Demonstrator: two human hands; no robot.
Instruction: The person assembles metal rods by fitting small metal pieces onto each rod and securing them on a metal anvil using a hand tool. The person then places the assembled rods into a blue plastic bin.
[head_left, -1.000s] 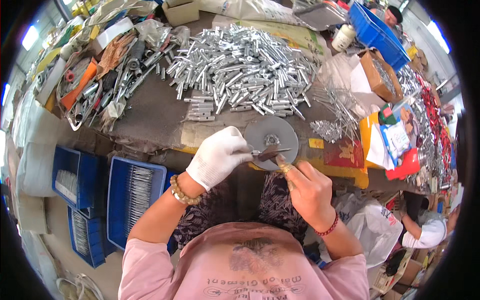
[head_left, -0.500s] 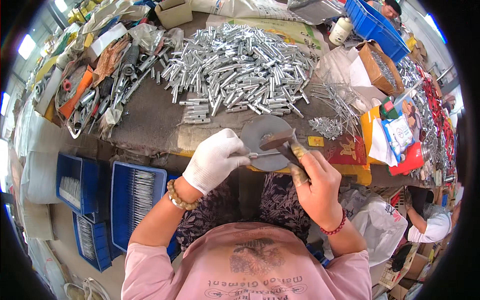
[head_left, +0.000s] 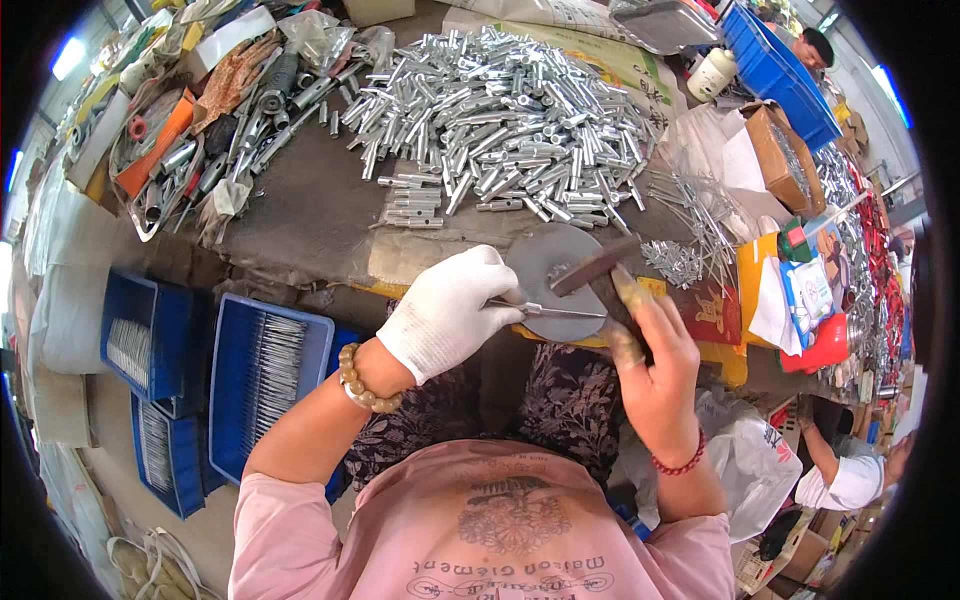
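My left hand (head_left: 450, 315), in a white knit glove with a beaded bracelet at the wrist, pinches a thin metal rod (head_left: 570, 312) with a thicker silver end at the fingertips. The rod reaches across the near part of a round grey metal plate (head_left: 530, 255) at the bench edge. My right hand (head_left: 655, 350), with coverings on the thumb and forefinger, is closed round the handle of a hammer (head_left: 600, 266). The hammer's dark head is tilted above the plate, just beyond the rod. Small metal bits lie on the plate, partly hidden by the head.
A large heap of silver metal tubes (head_left: 510, 125) covers the bench beyond the plate. Thin rods (head_left: 700, 215) and small fasteners (head_left: 672, 262) lie to the right, tools (head_left: 285, 95) to the left. Blue bins (head_left: 222, 400) of metal rods stand lower left. Another person (head_left: 850, 465) is at right.
The hammer head has moved right and tilted more relative to the plate. More of the rod shows beyond my left fingertips. The whole view has shifted slightly.
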